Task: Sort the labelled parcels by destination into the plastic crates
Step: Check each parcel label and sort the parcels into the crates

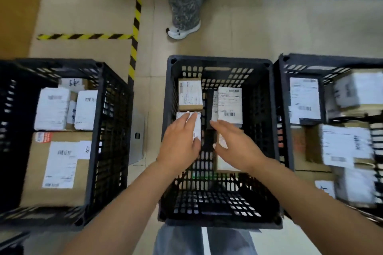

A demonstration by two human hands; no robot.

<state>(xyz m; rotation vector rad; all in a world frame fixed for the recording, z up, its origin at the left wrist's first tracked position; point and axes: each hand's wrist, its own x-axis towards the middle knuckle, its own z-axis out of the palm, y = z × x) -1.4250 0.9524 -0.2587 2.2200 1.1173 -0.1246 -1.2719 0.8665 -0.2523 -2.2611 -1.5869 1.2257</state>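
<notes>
**Mid-sort, both hands down in the middle crate**

So I'm standing over three black crates on the floor and I've got both arms reaching into the middle crate (219,62). My left hand (180,143) lies flat, fingers straight, on top of a white-labelled parcel (198,128) in the near-left part of the crate, so it's pressing or steadying more than gripping, as far as I can tell. My right hand (234,143) is spread fairly wide with fingers loose, hovering over or just touching a brown parcel (223,163) underneath it. It doesn't look like it's holding anything, though my palm hides most of that box.

Further back in the same crate sit a small brown box (190,95) and a bigger white-labelled one (230,103), with a dark upright bit between them that I can't make out.

The left crate (99,130) and right crate (284,109) both already have a fair pile of parcels, so I'd guess the job's well along.

My read: I'm settling parcels into place here. The next move calls for reading a label properly first, since they're blurry from up here, then curling my fingers round the box edges for a real grip if it needs to go elsewhere.
</notes>
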